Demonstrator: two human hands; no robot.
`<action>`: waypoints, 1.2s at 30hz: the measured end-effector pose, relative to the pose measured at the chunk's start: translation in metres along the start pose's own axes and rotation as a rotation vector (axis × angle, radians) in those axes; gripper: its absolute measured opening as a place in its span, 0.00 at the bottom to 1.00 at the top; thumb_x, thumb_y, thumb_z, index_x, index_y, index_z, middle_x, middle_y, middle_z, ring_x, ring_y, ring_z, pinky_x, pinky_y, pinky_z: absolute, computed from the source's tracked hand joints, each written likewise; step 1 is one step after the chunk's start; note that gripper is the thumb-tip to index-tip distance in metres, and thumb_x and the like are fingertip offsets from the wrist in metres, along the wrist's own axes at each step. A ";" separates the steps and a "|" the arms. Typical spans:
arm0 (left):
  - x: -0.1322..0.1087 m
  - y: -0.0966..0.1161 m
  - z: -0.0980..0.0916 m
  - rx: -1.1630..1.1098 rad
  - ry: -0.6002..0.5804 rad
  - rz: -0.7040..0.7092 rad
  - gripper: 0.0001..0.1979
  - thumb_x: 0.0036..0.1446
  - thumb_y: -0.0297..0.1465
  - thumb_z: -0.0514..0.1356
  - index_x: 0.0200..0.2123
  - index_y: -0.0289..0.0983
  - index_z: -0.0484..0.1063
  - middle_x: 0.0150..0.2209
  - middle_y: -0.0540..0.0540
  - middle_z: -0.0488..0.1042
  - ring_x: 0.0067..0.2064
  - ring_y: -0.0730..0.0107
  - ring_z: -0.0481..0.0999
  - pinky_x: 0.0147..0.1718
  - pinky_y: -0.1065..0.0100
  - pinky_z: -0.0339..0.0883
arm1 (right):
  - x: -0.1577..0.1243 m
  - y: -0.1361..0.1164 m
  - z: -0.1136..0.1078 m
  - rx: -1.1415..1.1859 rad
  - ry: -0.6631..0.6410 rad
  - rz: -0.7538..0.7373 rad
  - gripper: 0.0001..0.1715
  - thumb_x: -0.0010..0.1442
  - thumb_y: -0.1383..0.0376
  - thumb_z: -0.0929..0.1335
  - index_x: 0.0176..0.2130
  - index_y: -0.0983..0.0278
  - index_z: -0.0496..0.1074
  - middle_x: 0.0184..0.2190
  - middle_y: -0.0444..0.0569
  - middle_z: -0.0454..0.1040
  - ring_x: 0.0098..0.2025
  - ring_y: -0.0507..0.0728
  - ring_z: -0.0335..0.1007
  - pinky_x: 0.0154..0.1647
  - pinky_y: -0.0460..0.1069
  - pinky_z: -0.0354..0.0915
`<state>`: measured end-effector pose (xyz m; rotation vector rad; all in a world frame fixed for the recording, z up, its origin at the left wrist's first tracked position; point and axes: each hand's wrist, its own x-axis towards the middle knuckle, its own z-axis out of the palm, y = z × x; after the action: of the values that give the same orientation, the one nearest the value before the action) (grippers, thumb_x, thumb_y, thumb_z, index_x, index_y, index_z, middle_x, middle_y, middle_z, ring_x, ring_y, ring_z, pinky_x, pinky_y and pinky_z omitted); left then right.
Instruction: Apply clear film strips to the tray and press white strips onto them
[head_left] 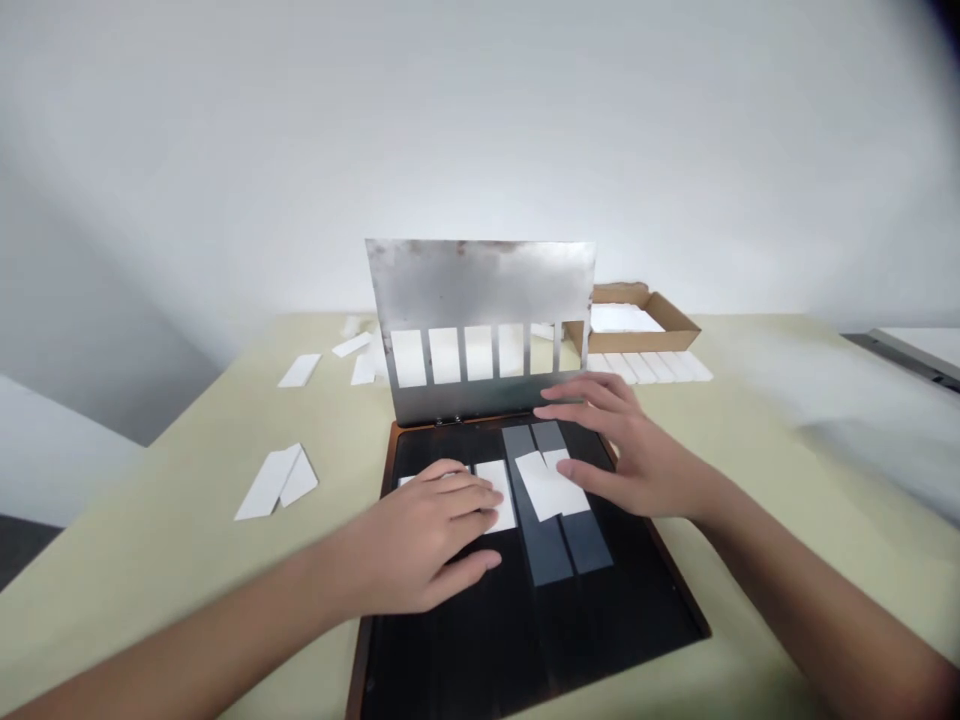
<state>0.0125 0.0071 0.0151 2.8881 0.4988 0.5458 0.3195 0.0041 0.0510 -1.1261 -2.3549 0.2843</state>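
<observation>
My left hand (427,530) lies flat over a white paper strip (496,497) on the black board (525,640), covering most of it. My right hand (630,450) is spread, its fingertips on or just beside two overlapping white strips (544,485). Those strips lie crosswise on two grey strips (544,550) running up the board. Neither hand grips anything. A scuffed metal plate (480,290) with a row of rectangular slots stands upright, hinged at the board's far edge.
The wood-framed board sits on a cream table (187,560). Loose white strips (276,483) lie to its left, and more (300,370) lie farther back. A cardboard tray (645,320) holding white sheets stands behind the plate, with a row of white strips (649,368) before it.
</observation>
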 end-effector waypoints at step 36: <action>0.014 0.002 0.021 0.103 0.055 0.176 0.12 0.72 0.36 0.62 0.53 0.37 0.77 0.50 0.48 0.82 0.51 0.58 0.76 0.56 0.54 0.59 | -0.016 0.019 0.045 -0.057 -0.225 0.019 0.42 0.58 0.49 0.75 0.64 0.61 0.66 0.72 0.58 0.59 0.79 0.72 0.35 0.76 0.70 0.41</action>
<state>0.0333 0.0076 0.0004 3.0422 0.2892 0.6445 0.3160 0.0053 -0.0004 -1.1980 -2.5635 0.3704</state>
